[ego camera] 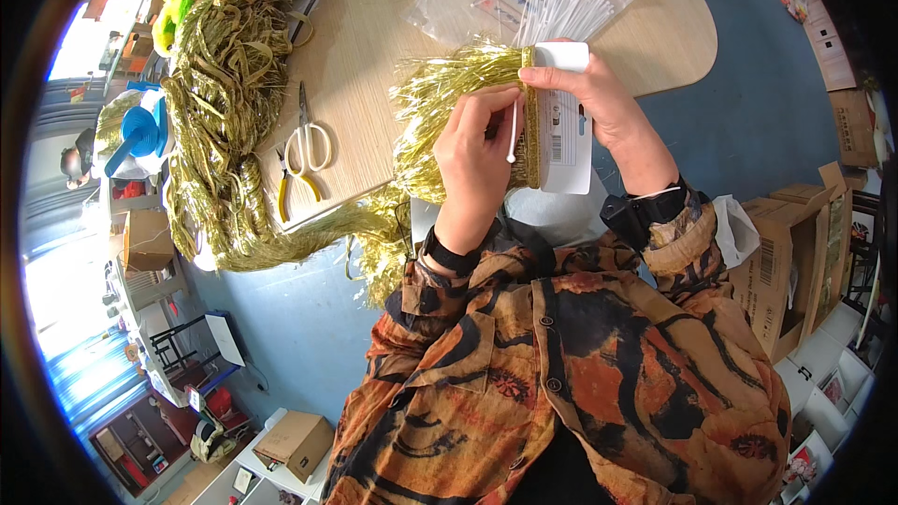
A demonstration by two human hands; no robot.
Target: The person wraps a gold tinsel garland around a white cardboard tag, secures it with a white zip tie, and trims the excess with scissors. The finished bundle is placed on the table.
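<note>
My right hand (596,95) grips a white backing card (568,168) with a gold tinsel fringe (442,84) lying across its left side. Its thumb presses the glittery gold header band (533,154) that runs along the fringe. Between the fingers of my left hand (473,147) is a white plastic fastener (512,140), a thin strip with a small knob at the lower end. The left fingertips are right beside the band, over the tinsel strands. Whether the fastener's upper end passes through the card is hidden by the fingers. The card bears printing and a hang hole.
A clear plastic bag (463,0) with many white fasteners (565,10) lies beyond my hands on the wooden table (358,70). White-handled scissors (309,147) and yellow-handled pliers (302,186) lie to the left, beside a large heap of gold tinsel (217,105). An open cardboard box (765,273) stands at the right.
</note>
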